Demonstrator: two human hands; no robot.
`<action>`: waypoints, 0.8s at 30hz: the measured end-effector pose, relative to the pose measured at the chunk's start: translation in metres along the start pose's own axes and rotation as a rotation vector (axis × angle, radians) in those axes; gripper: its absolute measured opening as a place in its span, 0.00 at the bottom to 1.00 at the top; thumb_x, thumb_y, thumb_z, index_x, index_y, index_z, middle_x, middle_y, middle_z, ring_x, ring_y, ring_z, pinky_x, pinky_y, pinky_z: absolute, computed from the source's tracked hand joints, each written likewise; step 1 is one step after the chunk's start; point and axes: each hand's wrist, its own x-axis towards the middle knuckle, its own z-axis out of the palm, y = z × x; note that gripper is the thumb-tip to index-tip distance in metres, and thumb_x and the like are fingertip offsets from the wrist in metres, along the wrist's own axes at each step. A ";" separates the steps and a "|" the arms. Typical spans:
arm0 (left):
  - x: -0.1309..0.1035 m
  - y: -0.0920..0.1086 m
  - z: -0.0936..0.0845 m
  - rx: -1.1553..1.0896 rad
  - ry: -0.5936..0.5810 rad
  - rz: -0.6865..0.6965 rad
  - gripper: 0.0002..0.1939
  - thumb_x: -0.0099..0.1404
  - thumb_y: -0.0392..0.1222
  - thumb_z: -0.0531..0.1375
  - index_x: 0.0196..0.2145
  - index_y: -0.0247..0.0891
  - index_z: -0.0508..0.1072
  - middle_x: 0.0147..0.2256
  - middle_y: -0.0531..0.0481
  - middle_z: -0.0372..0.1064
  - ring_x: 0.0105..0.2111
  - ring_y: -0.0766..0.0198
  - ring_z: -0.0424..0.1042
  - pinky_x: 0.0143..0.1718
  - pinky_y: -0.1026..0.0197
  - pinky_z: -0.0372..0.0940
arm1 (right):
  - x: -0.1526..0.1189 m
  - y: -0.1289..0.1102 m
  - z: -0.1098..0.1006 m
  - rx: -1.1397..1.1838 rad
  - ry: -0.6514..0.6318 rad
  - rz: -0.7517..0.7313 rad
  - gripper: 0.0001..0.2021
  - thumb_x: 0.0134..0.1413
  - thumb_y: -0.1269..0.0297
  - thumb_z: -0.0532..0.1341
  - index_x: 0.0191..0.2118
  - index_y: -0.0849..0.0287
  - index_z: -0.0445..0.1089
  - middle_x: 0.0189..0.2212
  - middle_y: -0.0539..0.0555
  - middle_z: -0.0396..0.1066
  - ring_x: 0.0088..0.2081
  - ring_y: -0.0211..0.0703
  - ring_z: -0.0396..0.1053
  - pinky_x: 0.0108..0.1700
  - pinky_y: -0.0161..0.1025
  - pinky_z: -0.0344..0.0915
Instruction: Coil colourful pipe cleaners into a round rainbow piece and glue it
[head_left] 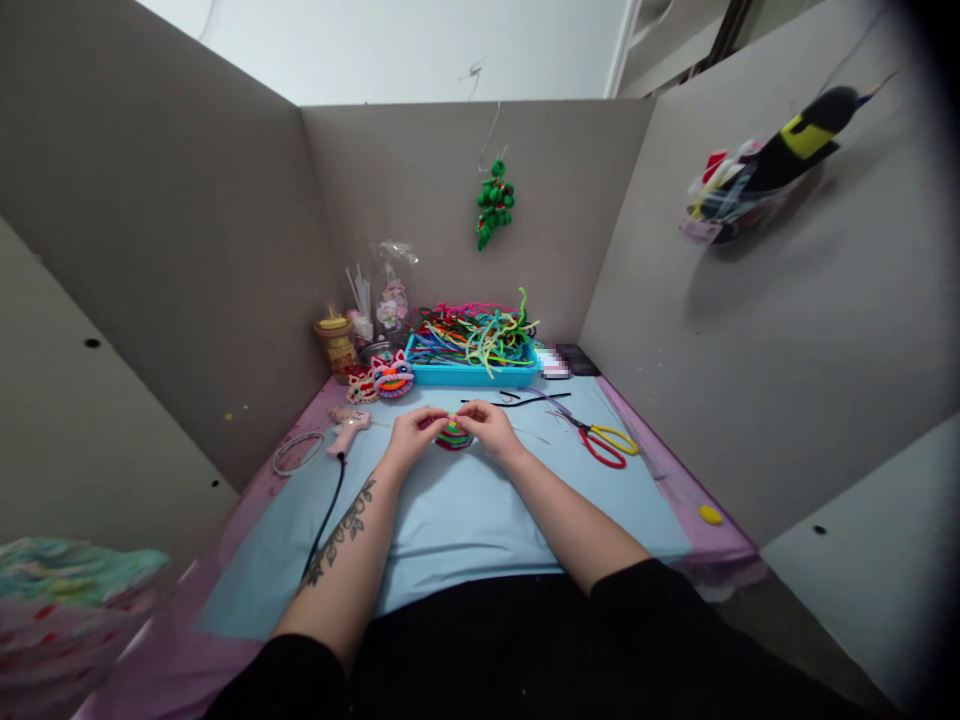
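A small striped pipe-cleaner piece (pixel 454 438) in green, red and pink is between my hands, over the blue table cover. My left hand (pixel 415 436) pinches its upper left edge with thumb and forefinger. On the other side my right hand (pixel 489 428) is closed in a pinch at its top. A bit of yellow and pink shows at the fingertips, too small to make out. To the left lies a pink glue gun (pixel 349 432) with a black cord. Scissors (pixel 600 440) with one red and one yellow handle lie at the right, blades partly open.
Behind my hands stands a blue tray (pixel 472 376) heaped with colourful pipe cleaners. Two pipe-cleaner animal heads (pixel 393 376) sit at its left, near a brown cup (pixel 337 348). Black pipe cleaners (pixel 525 401) lie before the tray. Grey partitions (pixel 405 180) enclose the table.
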 end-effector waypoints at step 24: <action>0.004 -0.006 0.000 -0.039 0.025 -0.029 0.13 0.51 0.46 0.63 0.31 0.34 0.77 0.28 0.47 0.75 0.28 0.62 0.71 0.31 0.63 0.65 | 0.003 0.004 -0.002 -0.058 0.046 0.015 0.12 0.35 0.59 0.67 0.26 0.61 0.70 0.19 0.49 0.67 0.22 0.37 0.65 0.28 0.35 0.62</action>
